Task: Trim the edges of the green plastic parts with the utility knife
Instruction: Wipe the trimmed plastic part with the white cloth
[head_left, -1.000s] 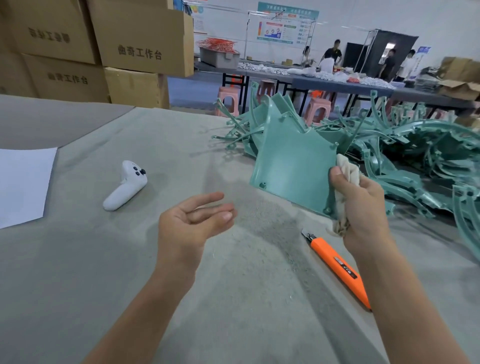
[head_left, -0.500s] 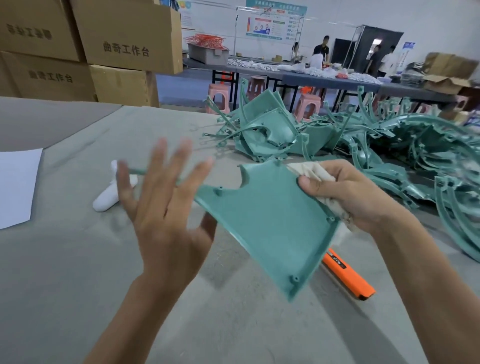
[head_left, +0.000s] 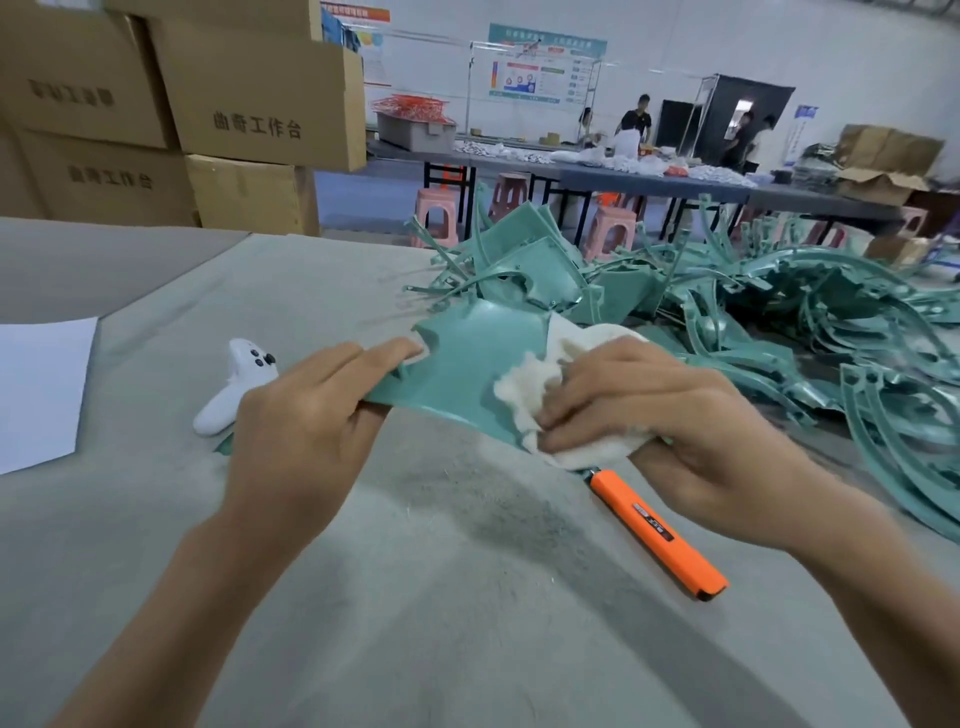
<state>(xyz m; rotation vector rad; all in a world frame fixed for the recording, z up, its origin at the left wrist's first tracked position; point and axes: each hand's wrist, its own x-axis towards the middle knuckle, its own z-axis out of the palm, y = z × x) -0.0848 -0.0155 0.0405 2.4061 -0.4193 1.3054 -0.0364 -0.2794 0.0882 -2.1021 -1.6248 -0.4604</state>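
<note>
A flat green plastic part (head_left: 470, 364) is held just above the grey table, between both hands. My left hand (head_left: 311, 415) grips its left edge, fingers over the top and thumb beneath. My right hand (head_left: 660, 421) presses a white cloth (head_left: 524, 384) onto the part's right side and clasps cloth and part together. The orange utility knife (head_left: 657, 532) lies on the table under my right wrist, untouched, its tip hidden by the cloth. A big heap of green plastic parts (head_left: 727, 306) covers the table's right side.
A white handheld controller (head_left: 234, 384) lies left of my left hand, and a white sheet of paper (head_left: 36, 389) sits at the left edge. Stacked cardboard boxes (head_left: 182, 119) stand behind the table. People work at a far table (head_left: 675, 182) with pink stools.
My left hand went from open in the air to gripping the part's left edge. The part was lowered and tipped flatter, and my right hand now presses the cloth onto it.
</note>
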